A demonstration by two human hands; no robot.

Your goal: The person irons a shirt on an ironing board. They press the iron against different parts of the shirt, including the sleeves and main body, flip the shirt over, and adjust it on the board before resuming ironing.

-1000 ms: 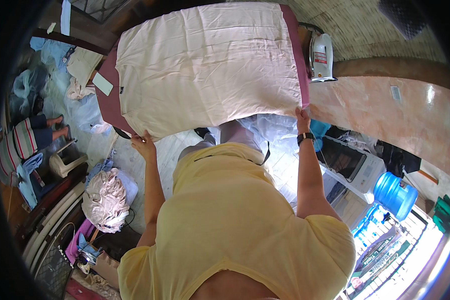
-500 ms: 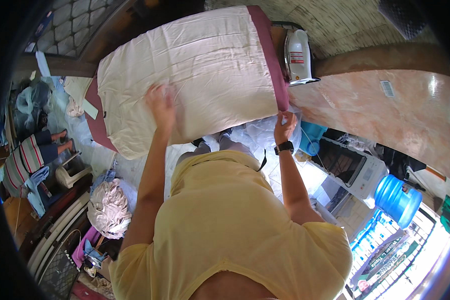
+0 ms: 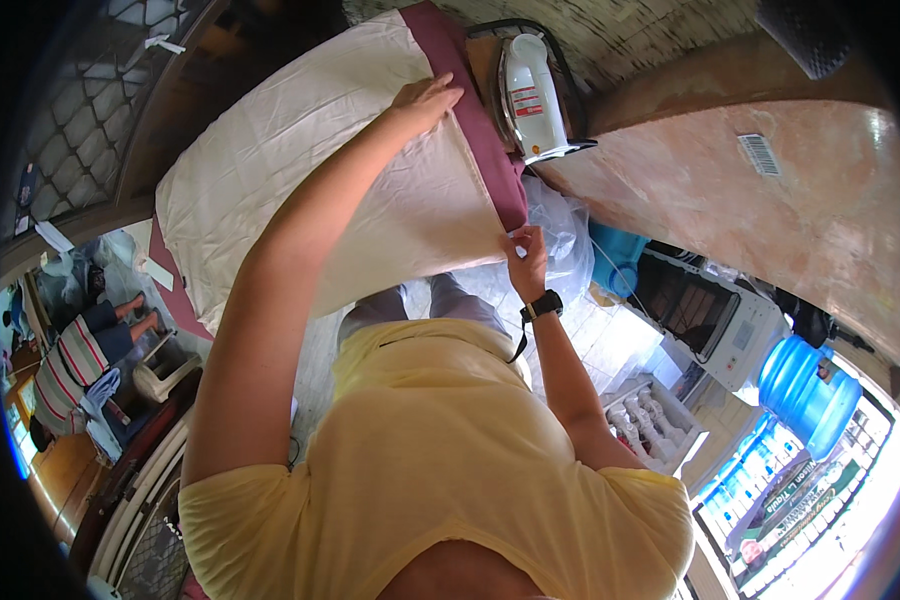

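A cream cloth (image 3: pixel 300 150) lies spread over an ironing board with a maroon cover (image 3: pixel 490 150). My left hand (image 3: pixel 427 103) rests with its fingers stretched out on the cloth's far right part, fingertips reaching the maroon strip. At the near right corner of the cloth, my right hand (image 3: pixel 526 262) pinches the edge between thumb and fingers. A black watch (image 3: pixel 541 306) is on the right wrist. Beyond the board's right end, a white and grey iron (image 3: pixel 532 100) sits on the rest, tilted, apart from both hands.
A pink marbled surface (image 3: pixel 730 200) rises at the right. Beside it are a blue container (image 3: pixel 615 258), a white oven-like appliance (image 3: pixel 735 340) and a blue water jug (image 3: pixel 808 392). A person in a striped top (image 3: pixel 73 368) is at the far left, near a plastic chair (image 3: pixel 165 380).
My left hand has moved from the cloth's middle to its far right edge. My right hand stays at the near right corner. The whole view has turned somewhat.
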